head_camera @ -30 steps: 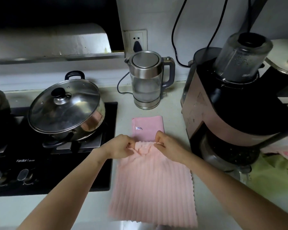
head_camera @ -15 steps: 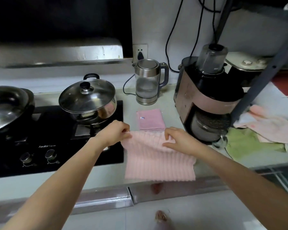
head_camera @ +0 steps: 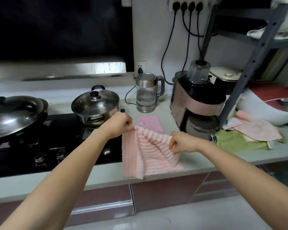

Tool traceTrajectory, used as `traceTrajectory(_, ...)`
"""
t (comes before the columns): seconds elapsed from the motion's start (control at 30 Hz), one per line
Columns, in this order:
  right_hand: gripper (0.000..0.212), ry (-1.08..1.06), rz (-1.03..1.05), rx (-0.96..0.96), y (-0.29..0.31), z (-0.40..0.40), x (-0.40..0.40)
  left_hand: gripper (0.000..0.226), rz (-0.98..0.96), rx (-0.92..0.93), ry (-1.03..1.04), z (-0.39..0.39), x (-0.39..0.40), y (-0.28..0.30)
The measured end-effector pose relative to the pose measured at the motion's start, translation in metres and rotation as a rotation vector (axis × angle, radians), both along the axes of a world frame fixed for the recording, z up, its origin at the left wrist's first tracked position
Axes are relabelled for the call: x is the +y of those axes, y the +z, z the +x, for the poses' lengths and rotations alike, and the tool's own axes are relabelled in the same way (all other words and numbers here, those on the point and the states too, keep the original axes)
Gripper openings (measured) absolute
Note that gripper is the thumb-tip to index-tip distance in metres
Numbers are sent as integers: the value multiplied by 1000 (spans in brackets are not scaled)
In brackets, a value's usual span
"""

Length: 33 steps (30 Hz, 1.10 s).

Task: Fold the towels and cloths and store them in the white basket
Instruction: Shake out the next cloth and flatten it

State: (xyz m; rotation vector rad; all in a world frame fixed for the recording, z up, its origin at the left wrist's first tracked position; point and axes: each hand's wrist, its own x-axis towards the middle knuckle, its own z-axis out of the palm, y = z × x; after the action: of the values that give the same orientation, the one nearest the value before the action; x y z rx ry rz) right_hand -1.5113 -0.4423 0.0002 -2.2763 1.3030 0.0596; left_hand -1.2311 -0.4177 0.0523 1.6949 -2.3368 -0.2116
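A ribbed pale pink towel (head_camera: 150,155) hangs lifted off the counter, folded on itself. My left hand (head_camera: 119,124) pinches its upper left corner. My right hand (head_camera: 181,142) pinches its right corner, lower than the left. Behind the towel a small folded darker pink cloth (head_camera: 150,123) lies flat on the counter. To the right a heap of cloths lies unfolded: a green one (head_camera: 236,141) under pale pink and white ones (head_camera: 256,128). No white basket is in view.
A glass kettle (head_camera: 147,93) stands behind the folded cloth. A pink blender machine (head_camera: 196,103) is to its right, with a grey rack post (head_camera: 249,63) and a rice cooker (head_camera: 269,107) beyond. A lidded pot (head_camera: 95,103) and wok (head_camera: 15,113) sit on the black hob (head_camera: 65,140).
Both hands have raised the ribbed towel off the counter and drawn it toward me, the right hand dropping lower. The camera has pulled back, so more counter and floor show.
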Motion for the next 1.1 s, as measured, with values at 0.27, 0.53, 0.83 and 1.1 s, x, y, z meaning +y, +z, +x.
traceTrajectory(0.27,20,-155,31,-428,-2,32,20,41,-109,179,50,-28,3,34)
traceTrajectory(0.53,26,-143,-271,-419,-15,75,50,31,-157,366,375,-41,-2,43)
traceTrajectory(0.83,59,-241,-476,-286,-8,105,65,43,-127,516,496,-54,-2,58)
traceTrajectory(1.1,19,-299,-414,-423,-6,107,67,41,-147,560,559,-42,12,63)
